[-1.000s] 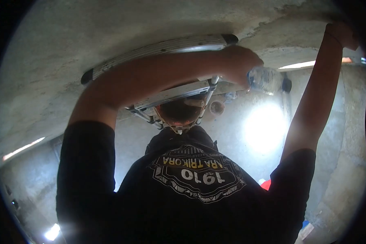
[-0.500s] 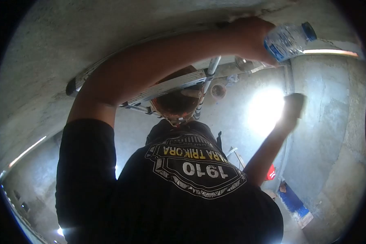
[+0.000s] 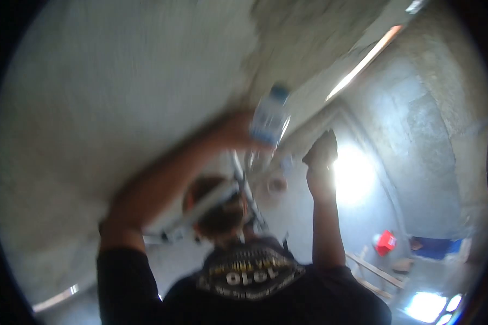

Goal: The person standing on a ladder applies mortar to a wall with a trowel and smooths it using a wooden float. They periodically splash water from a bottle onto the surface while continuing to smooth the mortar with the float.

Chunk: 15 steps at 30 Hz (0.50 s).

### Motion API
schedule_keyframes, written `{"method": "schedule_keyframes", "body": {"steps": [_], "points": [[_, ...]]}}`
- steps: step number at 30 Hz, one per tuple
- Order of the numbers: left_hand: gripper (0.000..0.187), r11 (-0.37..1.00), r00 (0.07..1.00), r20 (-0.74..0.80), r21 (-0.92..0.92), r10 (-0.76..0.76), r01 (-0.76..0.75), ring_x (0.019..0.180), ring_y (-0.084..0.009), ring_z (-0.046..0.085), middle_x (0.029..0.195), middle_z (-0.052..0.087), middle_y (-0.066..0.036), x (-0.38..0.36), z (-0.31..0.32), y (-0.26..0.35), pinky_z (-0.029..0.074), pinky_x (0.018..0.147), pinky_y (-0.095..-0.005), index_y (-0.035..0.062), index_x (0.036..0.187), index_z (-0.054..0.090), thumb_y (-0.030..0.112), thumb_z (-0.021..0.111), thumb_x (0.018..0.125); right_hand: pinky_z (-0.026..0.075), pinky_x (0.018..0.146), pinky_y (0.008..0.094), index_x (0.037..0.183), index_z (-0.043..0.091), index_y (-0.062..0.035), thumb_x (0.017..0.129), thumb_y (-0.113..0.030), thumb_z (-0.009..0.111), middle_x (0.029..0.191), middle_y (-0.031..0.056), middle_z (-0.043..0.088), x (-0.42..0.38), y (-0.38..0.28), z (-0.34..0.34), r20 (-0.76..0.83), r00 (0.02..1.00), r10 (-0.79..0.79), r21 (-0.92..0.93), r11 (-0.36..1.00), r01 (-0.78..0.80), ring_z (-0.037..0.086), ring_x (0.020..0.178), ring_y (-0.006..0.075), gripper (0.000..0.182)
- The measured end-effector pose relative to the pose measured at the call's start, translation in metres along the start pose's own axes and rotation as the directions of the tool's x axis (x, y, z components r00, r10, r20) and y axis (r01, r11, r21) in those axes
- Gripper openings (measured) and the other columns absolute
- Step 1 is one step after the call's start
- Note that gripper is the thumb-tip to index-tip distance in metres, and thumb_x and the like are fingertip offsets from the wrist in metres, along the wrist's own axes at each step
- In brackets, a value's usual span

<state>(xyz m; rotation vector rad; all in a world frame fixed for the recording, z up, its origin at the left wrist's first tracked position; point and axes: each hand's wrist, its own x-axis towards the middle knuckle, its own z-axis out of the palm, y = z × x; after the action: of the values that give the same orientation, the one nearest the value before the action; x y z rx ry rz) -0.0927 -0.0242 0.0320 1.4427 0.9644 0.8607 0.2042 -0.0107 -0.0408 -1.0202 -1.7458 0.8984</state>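
My left hand (image 3: pixel 238 130) reaches up near the wall, its fingers wrapped round the lower part of a clear plastic water bottle (image 3: pixel 269 117) with a blue cap and a blue-and-white label. The bottle stands tilted, cap upward. To the right, my right hand (image 3: pixel 322 179) is raised and closed on a dark, flat-looking piece (image 3: pixel 322 147) with a pointed end; blur and backlight hide what kind of thing it is. The two hands are apart. Below my left forearm sits a round brownish bucket (image 3: pixel 191 203) with dark contents, partly hidden and blurred.
Metal ladder-like rails (image 3: pixel 239 169) stand by the bucket. A rough grey wall (image 3: pixel 146 70) fills the upper left. On the floor side are a small round pot (image 3: pixel 277 184), a red object (image 3: pixel 385 242), a blue board (image 3: pixel 434 248) and a wooden frame (image 3: pixel 378 272).
The view has swung and blurred. My left hand with the bottle has shifted left and down in view. My right hand has moved left and is now closer to the bottle.
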Motion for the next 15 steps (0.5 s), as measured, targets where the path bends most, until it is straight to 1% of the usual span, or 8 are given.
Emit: {"method": "schedule_keyframes", "body": {"steps": [1,2,3,4,6,9,12,15], "points": [[0.062,0.996,0.999,-0.016,-0.086,-0.032,0.03,0.105,-0.0145,0.062,0.111,0.067,-0.004,-0.006,0.003,0.007,0.05,0.095,-0.0367,0.0073,0.123,0.058,0.013,0.088,0.069,0.039,0.106,0.0415,0.137,0.046,-0.0103,0.099,-0.027,0.052,0.137,0.008,0.052,0.024,-0.004,-0.002,-0.027,0.995,-0.099,-0.101,0.99,0.095,0.05,0.125,0.0254,0.041],[0.059,1.0,1.0,-0.006,-0.031,0.005,-0.005,0.102,-0.0146,0.063,0.108,0.067,-0.004,-0.007,0.001,0.006,0.051,0.093,-0.0365,0.0073,0.12,0.06,0.014,0.088,0.069,0.039,0.106,0.0429,0.138,0.045,-0.0122,0.1,-0.028,0.052,0.138,0.0076,0.05,0.039,-0.017,-0.008,-0.04,0.992,0.116,0.407,0.909,-0.09,0.048,0.126,0.0265,0.042],[0.053,1.0,0.999,-0.04,0.004,0.029,-0.029,0.098,-0.0146,0.065,0.104,0.069,-0.004,-0.007,0.008,0.006,0.052,0.09,-0.0364,0.0072,0.114,0.062,0.015,0.088,0.069,0.038,0.105,0.0437,0.139,0.045,-0.0131,0.1,-0.028,0.052,0.139,0.0073,0.05,0.051,-0.034,-0.014,-0.002,0.983,0.185,0.634,0.76,-0.142,0.047,0.127,0.027,0.042],[0.05,0.998,0.998,-0.06,0.047,0.031,-0.028,0.095,-0.0154,0.066,0.1,0.07,-0.004,-0.008,0.008,0.0,0.053,0.088,-0.0364,0.0069,0.11,0.063,0.016,0.089,0.068,0.038,0.105,0.0444,0.139,0.044,-0.0141,0.1,-0.028,0.052,0.139,0.0071,0.049,0.063,-0.051,-0.019,0.037,0.967,0.254,0.815,0.553,-0.177,0.047,0.127,0.0276,0.043],[0.051,0.931,0.989,-0.091,0.355,0.119,-0.08,0.094,-0.0162,0.066,0.099,0.07,-0.004,-0.01,0.012,0.001,0.053,0.088,-0.0361,0.0066,0.11,0.063,0.017,0.089,0.067,0.04,0.1,0.0468,0.14,0.044,-0.0144,0.1,-0.029,0.05,0.139,0.0069,0.048,0.106,-0.098,-0.019,-0.111,0.928,0.355,0.872,0.483,-0.081,0.045,0.127,0.0273,0.042],[0.051,0.944,0.986,-0.091,0.313,0.139,-0.104,0.096,-0.0226,0.068,0.102,0.071,-0.012,-0.007,0.012,-0.003,0.052,0.086,-0.0369,0.0062,0.109,0.064,0.024,0.087,0.067,0.045,0.094,0.0426,0.139,0.045,-0.012,0.1,-0.028,0.051,0.13,0.007,0.053,0.162,-0.149,-0.011,-0.415,0.832,0.369,0.811,0.565,0.153,0.051,0.12,0.0243,0.042],[0.052,0.972,0.982,-0.13,0.21,0.136,-0.107,0.096,-0.0228,0.068,0.102,0.07,-0.012,-0.009,0.013,0.007,0.052,0.086,-0.0377,0.0057,0.108,0.063,0.025,0.087,0.066,0.049,0.078,0.0282,0.128,0.056,0.0011,0.098,-0.023,0.058,0.106,0.0063,0.064,0.21,-0.177,0.01,-0.618,0.778,0.11,0.542,0.776,0.321,0.059,0.09,0.0147,0.039],[0.057,0.952,0.985,-0.088,0.281,0.148,-0.118,0.098,-0.0174,0.065,0.105,0.068,-0.007,-0.008,0.011,0.002,0.051,0.09,-0.0345,0.0046,0.114,0.06,0.022,0.089,0.069,0.048,0.066,0.0329,0.118,0.065,0.0025,0.093,-0.011,0.058,0.082,0.0126,0.069,0.224,-0.231,0.046,-0.705,0.708,-0.032,0.135,0.975,0.178,0.057,0.07,0.0134,0.029]]}}
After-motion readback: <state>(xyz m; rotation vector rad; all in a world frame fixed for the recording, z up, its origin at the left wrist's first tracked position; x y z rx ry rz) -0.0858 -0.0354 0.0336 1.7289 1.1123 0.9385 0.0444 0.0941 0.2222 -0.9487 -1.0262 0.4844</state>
